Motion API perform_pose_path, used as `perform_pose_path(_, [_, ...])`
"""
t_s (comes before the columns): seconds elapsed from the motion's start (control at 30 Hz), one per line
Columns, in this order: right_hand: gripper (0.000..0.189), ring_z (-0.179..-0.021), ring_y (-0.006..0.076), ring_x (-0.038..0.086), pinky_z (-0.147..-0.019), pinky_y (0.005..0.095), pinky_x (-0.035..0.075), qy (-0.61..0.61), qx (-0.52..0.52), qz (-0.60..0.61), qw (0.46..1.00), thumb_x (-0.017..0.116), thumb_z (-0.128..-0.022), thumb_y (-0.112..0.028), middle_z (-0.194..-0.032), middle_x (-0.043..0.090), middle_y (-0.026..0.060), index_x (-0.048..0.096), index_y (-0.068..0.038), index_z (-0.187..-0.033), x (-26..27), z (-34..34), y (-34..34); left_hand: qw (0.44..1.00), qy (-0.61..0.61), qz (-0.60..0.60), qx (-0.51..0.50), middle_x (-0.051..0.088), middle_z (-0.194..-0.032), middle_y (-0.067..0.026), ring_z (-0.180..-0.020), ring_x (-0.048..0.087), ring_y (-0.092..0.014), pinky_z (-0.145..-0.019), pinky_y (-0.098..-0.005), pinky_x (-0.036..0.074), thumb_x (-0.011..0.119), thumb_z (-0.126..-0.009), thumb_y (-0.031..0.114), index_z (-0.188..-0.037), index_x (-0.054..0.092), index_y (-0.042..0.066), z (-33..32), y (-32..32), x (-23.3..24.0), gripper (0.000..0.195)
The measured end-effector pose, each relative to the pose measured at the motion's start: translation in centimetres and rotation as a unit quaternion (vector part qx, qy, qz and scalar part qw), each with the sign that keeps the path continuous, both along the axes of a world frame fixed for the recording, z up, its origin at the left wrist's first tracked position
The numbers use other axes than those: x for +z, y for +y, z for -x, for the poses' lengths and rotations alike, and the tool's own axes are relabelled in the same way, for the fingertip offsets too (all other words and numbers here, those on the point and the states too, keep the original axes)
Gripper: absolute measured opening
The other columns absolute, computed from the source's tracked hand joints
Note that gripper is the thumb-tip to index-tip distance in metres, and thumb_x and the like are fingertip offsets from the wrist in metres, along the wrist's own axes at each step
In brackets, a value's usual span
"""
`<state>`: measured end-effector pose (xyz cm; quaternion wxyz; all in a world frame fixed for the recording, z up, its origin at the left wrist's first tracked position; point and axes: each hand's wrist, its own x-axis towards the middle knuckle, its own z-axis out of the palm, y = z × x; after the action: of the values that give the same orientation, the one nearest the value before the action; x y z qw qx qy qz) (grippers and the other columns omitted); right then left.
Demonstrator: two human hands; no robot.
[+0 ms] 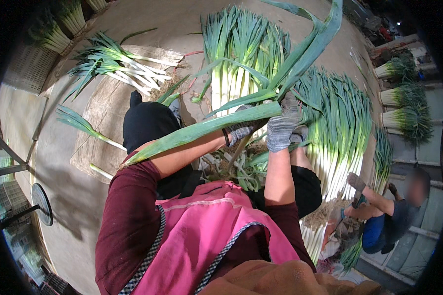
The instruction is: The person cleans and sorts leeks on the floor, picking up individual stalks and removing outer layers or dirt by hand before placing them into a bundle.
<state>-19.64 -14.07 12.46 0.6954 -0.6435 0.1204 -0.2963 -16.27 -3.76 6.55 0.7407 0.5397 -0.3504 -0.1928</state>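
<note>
A long green leek (297, 61) rises in front of me, its leaves spreading toward the far right. My right hand (283, 121), in a grey striped knit glove, is closed around the base of those leaves. My left hand (240, 129), gloved alike, is beside the leek just under a broad leaf (203, 128). That leaf hides most of its fingers, so its grip is not clear. The leaf slants down across my left forearm to my upper arm. A pale brownish stalk (239, 153) runs below my hands toward a heap of peeled leaves (249, 167) between my knees.
Leeks stand bunched ahead (243, 55) and in rows at my right (336, 129). Loose leeks (133, 70) lie on a burlap sheet (96, 121) at left. A co-worker (387, 217) crouches at right. Bundles (406, 96) line the right side; a plastic crate (31, 68) stands far left.
</note>
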Motion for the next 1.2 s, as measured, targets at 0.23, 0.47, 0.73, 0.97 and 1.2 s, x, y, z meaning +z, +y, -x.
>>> perform_pose_path(0.23, [0.039,-0.083,0.0149,0.053,-0.070,0.0268,0.045,-0.020,-0.018,-0.030,0.999,0.053,-0.072,0.008,-0.098,0.055,0.0068,0.049,0.002,-0.110,-0.5,0.5,0.1,0.867,0.416,0.255,-0.098,0.054,-0.084,-0.0031,-0.074,0.051,-0.011,-0.060,-0.0232,0.045,0.038,-0.087,0.006,-0.097,0.053,0.001,0.5,-2.1,-1.5,0.018])
perform_pose_path(0.47, [0.045,-0.089,0.0139,0.050,-0.071,0.0238,0.044,0.094,0.079,0.321,0.939,0.050,-0.074,0.007,-0.104,0.053,0.0102,0.043,0.001,-0.118,-2.0,1.5,-3.4,0.803,0.526,0.262,-0.097,0.055,-0.086,-0.0047,-0.073,0.052,-0.012,-0.060,-0.0239,0.046,0.040,-0.086,0.004,-0.097,0.053,0.001,0.1,-2.0,-2.3,0.017])
perform_pose_path(0.73, [0.035,-0.087,0.0148,0.054,-0.074,0.0252,0.044,0.051,-0.016,0.251,0.966,0.061,-0.073,-0.004,-0.100,0.057,0.0095,0.053,-0.001,-0.107,2.3,2.6,-3.4,0.791,0.545,0.258,-0.100,0.055,-0.087,-0.0068,-0.074,0.054,-0.014,-0.062,-0.0250,0.048,0.041,-0.086,0.002,-0.097,0.052,0.002,-0.1,-2.3,-1.9,0.016])
perform_pose_path(0.97, [0.028,-0.085,0.0268,0.053,-0.075,0.0381,0.042,0.165,0.016,0.763,0.625,0.064,-0.067,-0.018,-0.090,0.058,0.0082,0.060,-0.009,-0.093,4.5,1.1,-1.6,0.756,0.573,0.282,-0.145,0.056,-0.091,-0.0103,-0.076,0.056,-0.019,-0.067,-0.0286,0.051,0.043,-0.086,0.005,-0.099,0.050,0.002,0.9,-3.5,-2.6,0.015])
perform_pose_path(1.2, [0.016,-0.072,0.0193,0.054,-0.067,0.0312,0.043,0.120,-0.062,0.432,0.892,0.059,-0.075,-0.011,-0.080,0.058,0.0084,0.058,-0.004,-0.088,0.3,1.5,-4.1,0.852,0.509,0.089,-0.090,0.054,-0.100,-0.0186,-0.088,0.055,-0.030,-0.082,-0.0346,0.047,0.040,-0.089,0.019,-0.108,0.047,-0.002,1.0,-2.9,-2.5,0.029])
